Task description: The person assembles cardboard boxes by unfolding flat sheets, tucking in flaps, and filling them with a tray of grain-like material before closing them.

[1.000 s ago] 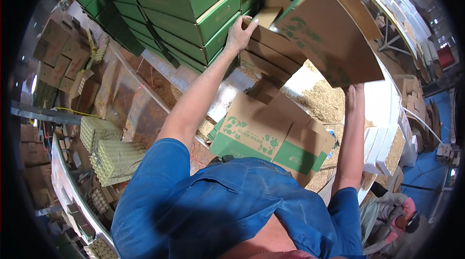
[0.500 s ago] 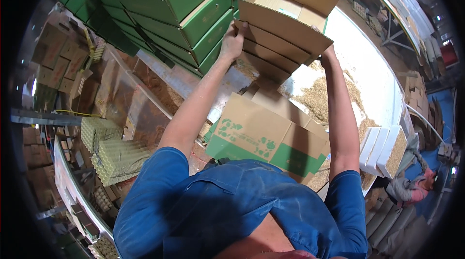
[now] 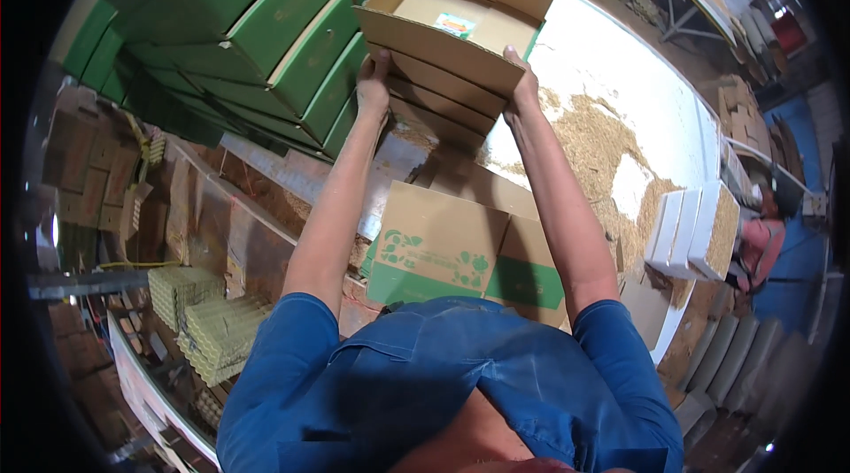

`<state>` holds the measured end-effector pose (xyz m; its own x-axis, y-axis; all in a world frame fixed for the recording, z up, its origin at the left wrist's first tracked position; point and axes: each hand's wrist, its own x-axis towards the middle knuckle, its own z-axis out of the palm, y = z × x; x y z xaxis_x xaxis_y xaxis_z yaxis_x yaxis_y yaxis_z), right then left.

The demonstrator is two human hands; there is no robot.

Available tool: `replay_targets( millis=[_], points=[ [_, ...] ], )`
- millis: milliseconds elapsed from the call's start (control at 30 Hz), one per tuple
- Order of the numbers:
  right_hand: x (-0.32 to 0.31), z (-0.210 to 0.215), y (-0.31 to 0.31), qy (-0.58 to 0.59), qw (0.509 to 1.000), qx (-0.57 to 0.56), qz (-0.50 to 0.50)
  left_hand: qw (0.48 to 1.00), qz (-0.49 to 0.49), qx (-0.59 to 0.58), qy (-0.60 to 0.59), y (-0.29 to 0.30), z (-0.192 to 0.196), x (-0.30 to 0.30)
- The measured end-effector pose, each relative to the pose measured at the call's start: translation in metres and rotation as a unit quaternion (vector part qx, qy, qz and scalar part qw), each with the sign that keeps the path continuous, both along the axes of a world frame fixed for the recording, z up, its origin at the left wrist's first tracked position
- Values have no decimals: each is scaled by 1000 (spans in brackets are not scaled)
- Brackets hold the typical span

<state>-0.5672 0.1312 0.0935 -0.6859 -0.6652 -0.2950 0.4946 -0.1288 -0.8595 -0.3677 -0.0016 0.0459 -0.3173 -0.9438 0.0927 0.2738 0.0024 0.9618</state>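
A stack of open brown cardboard boxes (image 3: 438,46) stands before me at the far end of my reach, pressed near the green boxes. The top one is open, with a small coloured label (image 3: 454,24) on its bottom. My left hand (image 3: 374,91) is closed on the left side of the stack, thumb on the near wall. On the right near corner, my right hand (image 3: 522,85) is closed with its thumb up; its other fingers are mostly hidden. Below my arms lie flat cardboard pieces (image 3: 443,238) with green print.
Stacked green boxes (image 3: 266,17) rise at the far left. A white table (image 3: 655,75) carries scattered sawdust-like bits (image 3: 589,150) and white foam blocks (image 3: 686,230). Moulded egg trays (image 3: 217,327) sit at lower left. Another person (image 3: 763,247) is at far right.
The view has shifted, so the boxes and both hands appear further left. My right thumb now shows at the box corner. More of the inner label is visible. The other person stands more upright.
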Motion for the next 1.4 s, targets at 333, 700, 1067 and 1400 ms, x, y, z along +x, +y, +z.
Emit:
replay_targets(
  millis=[333,700,1067,1400],
  points=[
    [-13,-9,-24,114,978,172,-25,964,30,-165,-206,111,-36,32],
    [11,-75,243,413,859,287,-98,911,-130,-77,-384,183,-59,126],
    [122,-119,376,389,808,415,-152,953,-64,-58,-291,194,-74,144],
    [98,45,382,294,934,85,-184,978,-205,23,-15,176,75,163]
  ],
)
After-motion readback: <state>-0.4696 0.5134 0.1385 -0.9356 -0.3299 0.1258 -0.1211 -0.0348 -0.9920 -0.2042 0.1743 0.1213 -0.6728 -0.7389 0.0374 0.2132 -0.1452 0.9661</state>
